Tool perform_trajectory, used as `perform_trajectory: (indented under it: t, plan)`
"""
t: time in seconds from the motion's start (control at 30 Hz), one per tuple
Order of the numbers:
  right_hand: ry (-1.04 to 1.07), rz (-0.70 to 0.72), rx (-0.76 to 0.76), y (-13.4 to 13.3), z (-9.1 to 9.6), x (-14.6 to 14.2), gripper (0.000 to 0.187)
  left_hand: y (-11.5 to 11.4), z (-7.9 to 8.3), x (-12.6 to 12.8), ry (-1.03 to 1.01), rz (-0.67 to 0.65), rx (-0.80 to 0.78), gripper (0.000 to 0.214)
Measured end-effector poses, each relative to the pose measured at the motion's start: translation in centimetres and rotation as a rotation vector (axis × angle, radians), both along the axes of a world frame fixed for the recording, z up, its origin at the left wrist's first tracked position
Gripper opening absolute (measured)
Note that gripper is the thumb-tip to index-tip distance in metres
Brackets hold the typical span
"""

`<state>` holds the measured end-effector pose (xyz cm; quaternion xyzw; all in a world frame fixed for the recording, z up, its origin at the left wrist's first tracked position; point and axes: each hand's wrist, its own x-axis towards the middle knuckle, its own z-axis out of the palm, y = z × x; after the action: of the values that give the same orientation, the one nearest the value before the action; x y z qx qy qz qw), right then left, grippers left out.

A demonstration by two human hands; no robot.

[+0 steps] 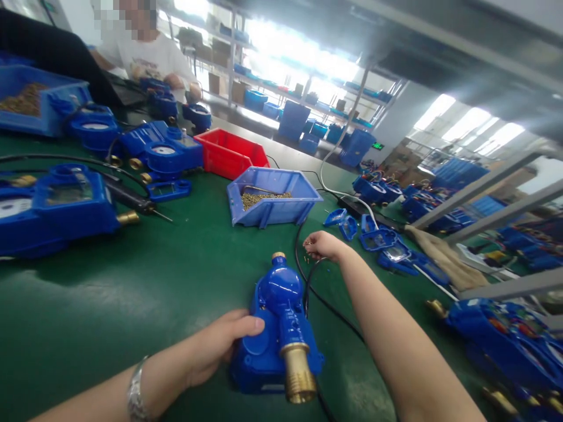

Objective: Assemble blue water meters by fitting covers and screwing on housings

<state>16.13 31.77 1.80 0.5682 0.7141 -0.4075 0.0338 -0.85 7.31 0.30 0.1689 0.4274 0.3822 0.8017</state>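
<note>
My left hand (pixel 224 338) grips the left side of a blue water meter (pixel 281 328), thumb on top and fingers underneath. The meter lies with its pipe body upward, a threaded brass end (pixel 299 375) facing me and a smaller brass end pointing away. Beyond it, my right hand (pixel 321 245) is low over the green table, fingertips pinched together around small brass screws. A few loose screws (pixel 307 259) lie just below those fingers. Black cable runs beside the meter and under my right wrist. Ahead stands a light-blue bin (pixel 281 211) holding many small brass screws.
A red bin (pixel 231 153) stands behind the light-blue one. More blue meters (pixel 57 205) and an electric screwdriver (pixel 132 196) lie at left. Blue covers (pixel 378 239), a cloth (pixel 444 258) and further meters (pixel 505 340) are at right. A person (pixel 153 55) sits across the table.
</note>
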Motion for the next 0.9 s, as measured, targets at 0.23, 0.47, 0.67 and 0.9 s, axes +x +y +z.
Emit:
perform_trajectory:
  t: [0.23,0.47,0.67,0.9]
  plan:
    - [-0.027,-0.037,0.195,-1.4,-1.4,0.9,0.025,-0.2,-0.3,0.0,0.03,-0.01,-0.004,0.055]
    - [0.129,-0.239,0.225,-2.7,-2.1,2.0,0.024,-0.2,-0.3,0.0,-0.006,-0.016,0.022,0.043]
    - [0.417,-0.394,0.073,-3.7,-3.0,2.4,0.026,-0.2,0.4,0.1,0.006,-0.016,0.012,0.042]
    - [0.584,-0.504,-0.071,-4.4,-3.2,2.8,0.023,-0.2,0.4,0.2,0.014,-0.008,-0.004,0.041]
